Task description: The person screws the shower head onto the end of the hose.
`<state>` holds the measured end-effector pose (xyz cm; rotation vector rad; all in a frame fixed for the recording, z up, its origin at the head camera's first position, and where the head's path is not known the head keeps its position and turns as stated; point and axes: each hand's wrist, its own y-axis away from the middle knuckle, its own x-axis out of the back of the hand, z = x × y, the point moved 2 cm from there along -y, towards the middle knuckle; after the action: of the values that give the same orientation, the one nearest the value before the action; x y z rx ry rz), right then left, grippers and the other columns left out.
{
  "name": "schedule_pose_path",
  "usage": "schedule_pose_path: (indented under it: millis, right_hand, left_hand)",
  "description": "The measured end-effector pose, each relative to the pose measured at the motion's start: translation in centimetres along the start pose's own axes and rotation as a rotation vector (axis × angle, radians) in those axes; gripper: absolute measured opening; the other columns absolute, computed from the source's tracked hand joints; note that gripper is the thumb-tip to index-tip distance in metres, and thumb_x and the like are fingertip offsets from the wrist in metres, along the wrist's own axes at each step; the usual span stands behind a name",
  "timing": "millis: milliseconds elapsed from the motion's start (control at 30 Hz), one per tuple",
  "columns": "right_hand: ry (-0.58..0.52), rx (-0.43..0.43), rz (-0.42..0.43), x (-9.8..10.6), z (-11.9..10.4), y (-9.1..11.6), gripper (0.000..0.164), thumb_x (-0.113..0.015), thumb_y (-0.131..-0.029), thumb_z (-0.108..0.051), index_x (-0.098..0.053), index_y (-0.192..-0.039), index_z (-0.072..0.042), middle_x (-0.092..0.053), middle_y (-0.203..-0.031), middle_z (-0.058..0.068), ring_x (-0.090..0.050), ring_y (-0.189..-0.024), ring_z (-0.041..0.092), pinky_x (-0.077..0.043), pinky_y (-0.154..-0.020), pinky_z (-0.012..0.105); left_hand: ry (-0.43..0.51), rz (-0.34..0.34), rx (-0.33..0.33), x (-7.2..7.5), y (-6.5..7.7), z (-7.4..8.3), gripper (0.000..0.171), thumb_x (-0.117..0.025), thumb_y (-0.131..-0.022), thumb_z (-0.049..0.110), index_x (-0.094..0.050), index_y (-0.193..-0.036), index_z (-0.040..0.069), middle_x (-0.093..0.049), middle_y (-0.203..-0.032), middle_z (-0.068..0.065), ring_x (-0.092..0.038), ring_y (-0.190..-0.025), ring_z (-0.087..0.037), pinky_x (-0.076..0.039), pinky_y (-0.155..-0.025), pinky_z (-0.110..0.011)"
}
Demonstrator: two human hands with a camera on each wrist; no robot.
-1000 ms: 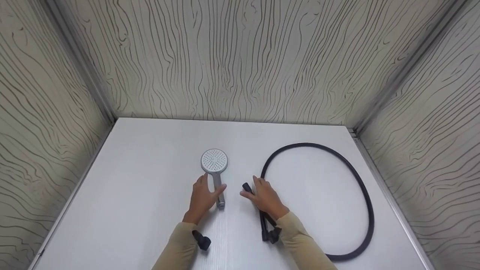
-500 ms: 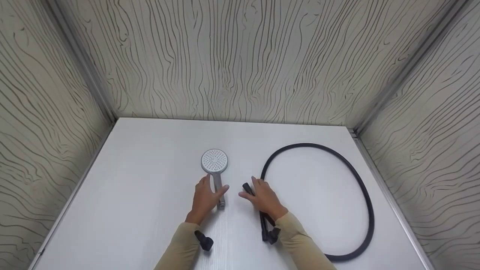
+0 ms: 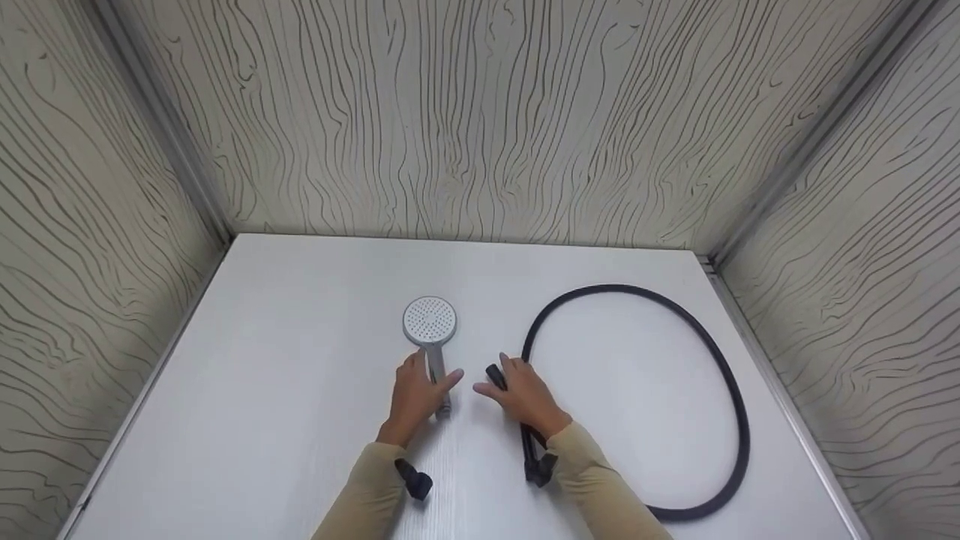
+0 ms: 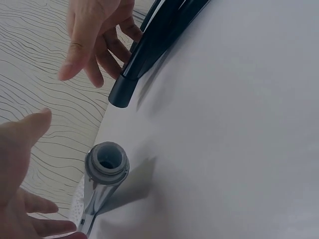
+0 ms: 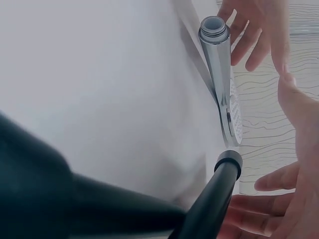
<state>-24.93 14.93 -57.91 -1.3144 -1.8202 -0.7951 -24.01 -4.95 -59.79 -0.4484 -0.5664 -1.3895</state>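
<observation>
Two sleeves (image 3: pixel 364 487): tan, coming in from the desk's near side, a black camera (image 3: pixel 418 481) at the left wrist.
Right hand (image 3: pixel 527 394): spread wide, thumb standing off; fingers beside one end of the hose, and whether they touch it I cannot tell.
Left hand (image 3: pixel 415 391): also spread wide, thumb clear of the handle, fingers alongside it; no grip shows, contact cannot be told.
Black hose (image 3: pixel 615 288): one big loop over the desk's right half, bulging toward the right edge, both ends turned inward.
Shower head (image 3: pixel 430 320): lying left of the desk's middle, well in from the left edge; grey handle and threaded end toward the near side, white perforated face up, toward the far edge.
Desk (image 3: pixel 300 330): white, far corners meeting metal posts (image 3: pixel 157 127).
Walls (image 3: pixel 457 112): pale, dark wood-grain lines, rising beyond the far edge and both sides.
</observation>
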Motion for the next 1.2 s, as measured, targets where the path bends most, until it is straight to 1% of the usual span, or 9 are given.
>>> schedule_pose_path:
  millis: [233,333,600,667,767,867,1000,1100,1200]
  right_hand:
    - [-0.022,-0.012,-0.003,-0.43,-0.06,-0.11,0.092,-0.056,-0.088,-0.063,-0.038,-0.144,0.007,-0.047,-0.141,0.031,-0.046,-0.132,0.043,-0.038,-0.11,0.052]
    - [-0.031,-0.016,-0.01,-0.54,-0.12,-0.1,0.09,-0.057,-0.089,-0.062,-0.038,-0.144,0.007,-0.047,-0.141,0.031,-0.046,-0.133,0.044,-0.038,-0.11,0.053]
    - [-0.052,-0.003,-0.013,-0.76,-0.29,-0.13,0.091,-0.056,-0.089,-0.062,-0.039,-0.142,0.01,-0.05,-0.139,0.032,-0.049,-0.13,0.044,-0.04,-0.108,0.053]
    - [-0.062,0.001,-0.015,-0.76,-0.32,-0.15,0.088,-0.057,-0.09,-0.06,-0.04,-0.141,0.011,-0.05,-0.138,0.032,-0.049,-0.13,0.044,-0.04,-0.108,0.053]
    - [-0.055,0.012,-0.004,-0.66,-0.36,-0.25,0.08,-0.06,-0.092,-0.052,-0.044,-0.137,0.012,-0.054,-0.135,0.031,-0.053,-0.126,0.043,-0.043,-0.105,0.052]
    - [-0.049,0.021,0.021,-0.54,-0.4,-0.47,0.063,-0.064,-0.092,-0.041,-0.054,-0.128,0.01,-0.063,-0.122,0.028,-0.062,-0.113,0.04,-0.05,-0.096,0.05]
    - [-0.055,0.022,0.066,-0.54,-0.44,-0.65,0.045,-0.069,-0.09,-0.027,-0.061,-0.116,0.009,-0.069,-0.107,0.025,-0.067,-0.094,0.034,-0.054,-0.082,0.046]
    - [-0.045,0.017,0.108,-0.68,-0.39,-0.71,0.038,-0.071,-0.088,-0.021,-0.064,-0.11,0.009,-0.071,-0.099,0.022,-0.066,-0.082,0.026,-0.054,-0.073,0.039]
    - [-0.038,0.01,0.135,-0.81,-0.39,-0.74,0.025,-0.072,-0.087,-0.019,-0.067,-0.095,0.004,-0.069,-0.082,0.014,-0.056,-0.067,0.017,-0.047,-0.06,0.031]
  left_hand:
    - [-0.022,-0.01,0.021,-0.24,0.19,0.33,0.092,-0.068,-0.083,0.057,-0.036,-0.147,-0.001,-0.044,-0.146,-0.025,-0.043,-0.135,-0.042,-0.038,-0.11,-0.054]
    - [-0.039,-0.008,0.024,-0.24,0.28,0.52,0.091,-0.069,-0.083,0.056,-0.037,-0.146,-0.002,-0.045,-0.145,-0.025,-0.044,-0.134,-0.042,-0.039,-0.109,-0.054]
    - [-0.061,-0.02,0.037,-0.49,0.2,0.39,0.089,-0.071,-0.083,0.053,-0.039,-0.145,-0.002,-0.048,-0.142,-0.025,-0.047,-0.13,-0.04,-0.041,-0.107,-0.052]
    - [-0.059,-0.026,0.045,-0.57,0.15,0.31,0.088,-0.071,-0.083,0.052,-0.039,-0.145,-0.002,-0.048,-0.142,-0.025,-0.048,-0.129,-0.04,-0.042,-0.107,-0.051]
    - [-0.049,-0.033,0.045,-0.69,0.02,0.25,0.085,-0.072,-0.084,0.048,-0.04,-0.144,-0.002,-0.048,-0.141,-0.025,-0.049,-0.127,-0.039,-0.043,-0.106,-0.051]
    - [-0.04,-0.031,0.038,-0.81,-0.07,0.23,0.082,-0.073,-0.084,0.044,-0.04,-0.144,-0.002,-0.05,-0.139,-0.025,-0.051,-0.126,-0.038,-0.044,-0.105,-0.051]
    - [-0.041,-0.025,0.032,-0.9,-0.05,0.25,0.08,-0.074,-0.084,0.041,-0.041,-0.143,-0.003,-0.051,-0.137,-0.025,-0.051,-0.124,-0.038,-0.045,-0.103,-0.051]
    - [-0.039,-0.019,0.028,-0.94,-0.03,0.24,0.078,-0.075,-0.084,0.038,-0.042,-0.142,-0.004,-0.052,-0.135,-0.025,-0.052,-0.122,-0.038,-0.045,-0.102,-0.051]
    - [-0.044,-0.012,0.015,-0.94,0.0,0.24,0.076,-0.076,-0.083,0.034,-0.044,-0.14,-0.005,-0.054,-0.131,-0.025,-0.053,-0.118,-0.037,-0.046,-0.1,-0.05]
